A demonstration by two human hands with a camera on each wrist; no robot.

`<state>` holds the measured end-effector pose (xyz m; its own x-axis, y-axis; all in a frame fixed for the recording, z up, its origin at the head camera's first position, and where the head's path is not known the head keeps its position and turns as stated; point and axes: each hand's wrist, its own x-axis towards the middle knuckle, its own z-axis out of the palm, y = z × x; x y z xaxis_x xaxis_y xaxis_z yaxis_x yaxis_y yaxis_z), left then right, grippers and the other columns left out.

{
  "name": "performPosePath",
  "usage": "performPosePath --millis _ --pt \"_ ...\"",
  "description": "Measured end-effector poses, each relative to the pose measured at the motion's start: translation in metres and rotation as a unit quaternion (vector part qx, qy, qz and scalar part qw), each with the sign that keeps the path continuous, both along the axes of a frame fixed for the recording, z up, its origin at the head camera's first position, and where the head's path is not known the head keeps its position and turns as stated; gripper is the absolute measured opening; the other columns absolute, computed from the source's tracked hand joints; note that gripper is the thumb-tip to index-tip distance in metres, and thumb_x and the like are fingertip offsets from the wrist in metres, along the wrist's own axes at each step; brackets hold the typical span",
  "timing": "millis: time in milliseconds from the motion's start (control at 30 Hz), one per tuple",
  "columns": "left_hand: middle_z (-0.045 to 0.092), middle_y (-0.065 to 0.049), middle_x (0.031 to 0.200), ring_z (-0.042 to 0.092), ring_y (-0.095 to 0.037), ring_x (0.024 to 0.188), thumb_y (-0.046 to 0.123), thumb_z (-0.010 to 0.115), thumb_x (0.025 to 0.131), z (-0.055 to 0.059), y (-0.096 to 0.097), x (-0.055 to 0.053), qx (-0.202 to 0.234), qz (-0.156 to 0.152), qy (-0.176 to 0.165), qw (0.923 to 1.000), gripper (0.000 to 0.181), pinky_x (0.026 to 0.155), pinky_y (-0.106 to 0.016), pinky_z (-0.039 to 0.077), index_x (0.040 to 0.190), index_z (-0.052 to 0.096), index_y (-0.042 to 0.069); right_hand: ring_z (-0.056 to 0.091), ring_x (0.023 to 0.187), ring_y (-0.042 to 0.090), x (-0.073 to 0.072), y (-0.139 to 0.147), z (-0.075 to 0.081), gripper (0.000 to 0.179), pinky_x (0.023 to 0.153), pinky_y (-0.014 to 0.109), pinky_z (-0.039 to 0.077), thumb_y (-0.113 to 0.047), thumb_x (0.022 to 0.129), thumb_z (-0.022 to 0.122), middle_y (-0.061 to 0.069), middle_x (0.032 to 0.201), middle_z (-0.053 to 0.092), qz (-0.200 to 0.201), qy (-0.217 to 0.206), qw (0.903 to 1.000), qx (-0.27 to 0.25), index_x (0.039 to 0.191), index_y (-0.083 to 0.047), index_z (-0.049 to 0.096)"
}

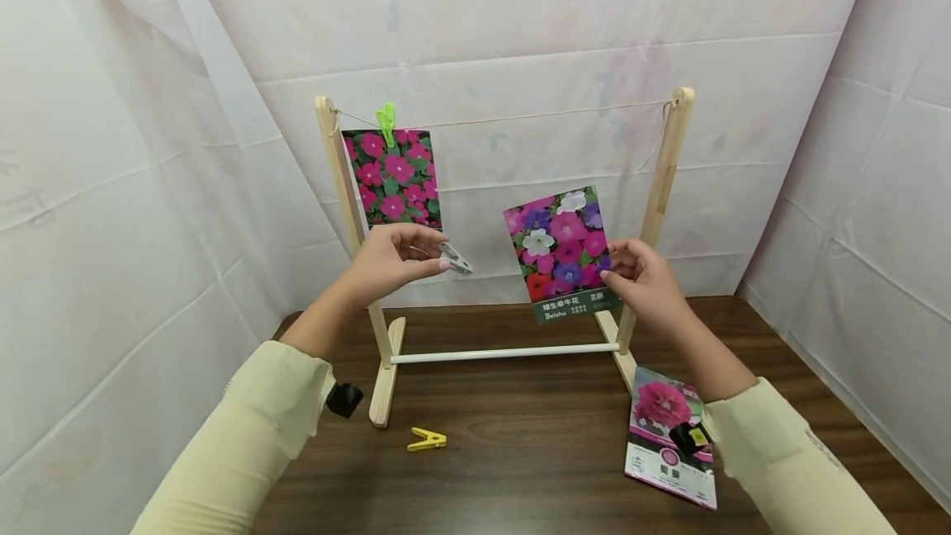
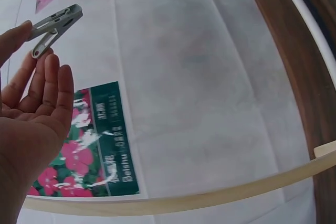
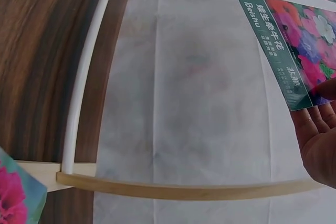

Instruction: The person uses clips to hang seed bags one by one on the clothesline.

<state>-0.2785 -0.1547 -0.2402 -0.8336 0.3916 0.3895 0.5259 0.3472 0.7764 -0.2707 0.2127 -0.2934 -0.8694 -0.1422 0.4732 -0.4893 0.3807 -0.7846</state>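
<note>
Between thumb and fingers, my left hand (image 1: 397, 258) pinches a grey clothespin (image 1: 456, 258), also seen in the left wrist view against the white cloth. My right hand (image 1: 649, 277) grips the right edge of a seed packet with mixed petunia-like flowers (image 1: 568, 239), tilted in the air below the string (image 1: 520, 116). A second packet with pink flowers (image 1: 397, 176) hangs at the string's left end under a green clothespin (image 1: 386, 124). The left hand is in front of that packet's lower edge and hides part of it in the head view.
The string runs between two posts of a wooden stand (image 1: 664, 180) with a white crossbar (image 1: 505, 352). A yellow clothespin (image 1: 427, 439) lies on the brown table (image 1: 513, 469). At the right, a packet with a dark pink flower (image 1: 661, 404) lies partly behind the right wrist's camera.
</note>
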Motion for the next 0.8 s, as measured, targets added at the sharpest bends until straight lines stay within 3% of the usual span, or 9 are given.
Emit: performPosePath --millis 433,800 --pt "0.068 -0.014 0.098 0.066 -0.02 0.085 0.011 0.077 0.085 0.039 0.009 -0.001 -0.009 -0.009 0.026 0.9996 0.035 0.072 -0.025 0.055 0.116 0.068 -0.001 0.061 0.077 0.008 -0.007 -0.016 0.013 0.027 0.065 0.017 0.05 0.007 0.089 0.063 0.022 0.094 0.065 0.0 0.013 0.9999 -0.001 0.115 0.006 0.056" --pt "0.069 -0.012 0.099 0.066 -0.019 0.085 0.009 0.073 0.088 0.075 0.027 -0.009 -0.044 -0.012 0.079 0.9959 0.03 0.073 -0.023 0.054 0.117 0.069 0.0 0.06 0.076 0.01 -0.014 -0.025 0.02 0.024 0.066 0.017 0.05 0.007 0.089 0.061 0.022 0.093 0.064 0.004 0.013 0.9995 -0.027 0.113 0.008 0.055"
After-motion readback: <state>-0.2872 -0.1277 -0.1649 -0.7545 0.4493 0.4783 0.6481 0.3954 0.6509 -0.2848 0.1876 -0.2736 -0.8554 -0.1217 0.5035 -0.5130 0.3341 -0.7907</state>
